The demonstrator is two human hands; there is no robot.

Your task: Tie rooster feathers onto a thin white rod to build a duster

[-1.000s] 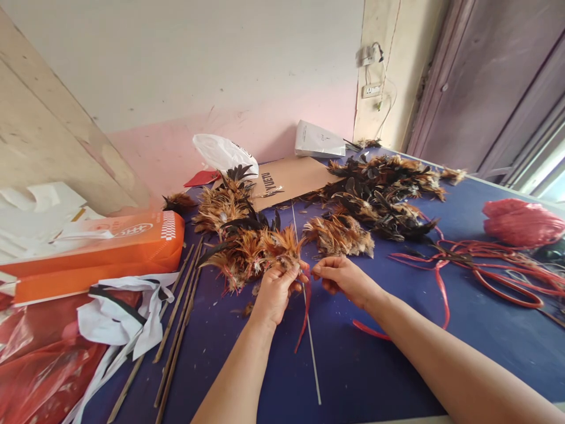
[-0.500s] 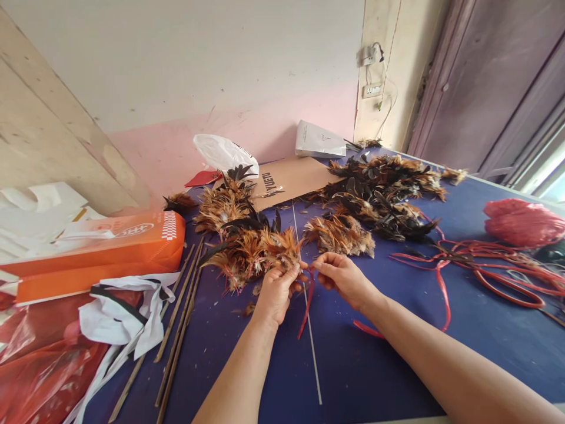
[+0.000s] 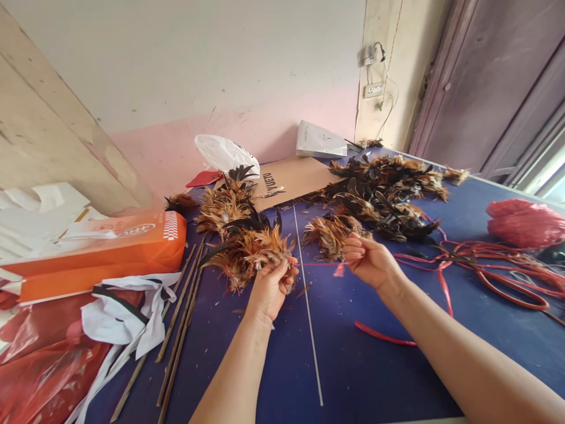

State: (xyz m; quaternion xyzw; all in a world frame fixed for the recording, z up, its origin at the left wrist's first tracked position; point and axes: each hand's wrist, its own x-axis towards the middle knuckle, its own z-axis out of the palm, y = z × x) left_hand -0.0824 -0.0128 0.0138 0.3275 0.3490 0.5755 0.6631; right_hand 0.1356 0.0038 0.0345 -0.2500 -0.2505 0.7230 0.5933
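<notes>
My left hand [image 3: 271,287] pinches a small tuft of brown feathers [image 3: 267,250] near the table's middle. From there a thin pink plastic string [image 3: 320,264] runs taut to the right. Its other end is in the closed fingers of my right hand [image 3: 371,258]. Behind and left of my left hand lies a heap of brown and black feather bunches [image 3: 233,253], some with red ties at the base. A loose feather bunch [image 3: 326,232] lies just behind the string, partly covered by my right hand.
Thin sticks [image 3: 176,335] lie left, beside an orange bag [image 3: 106,250] and white cloth strips [image 3: 119,315]. A large feather pile [image 3: 392,182] and flat cardboard [image 3: 295,179] are farther back. Red plastic strips [image 3: 494,259] and a pink plastic bundle [image 3: 525,222] sit right.
My right hand has moved right, away from the left, drawing the pink string out straight. The left hand has shifted slightly left and stays closed at the feathers.
</notes>
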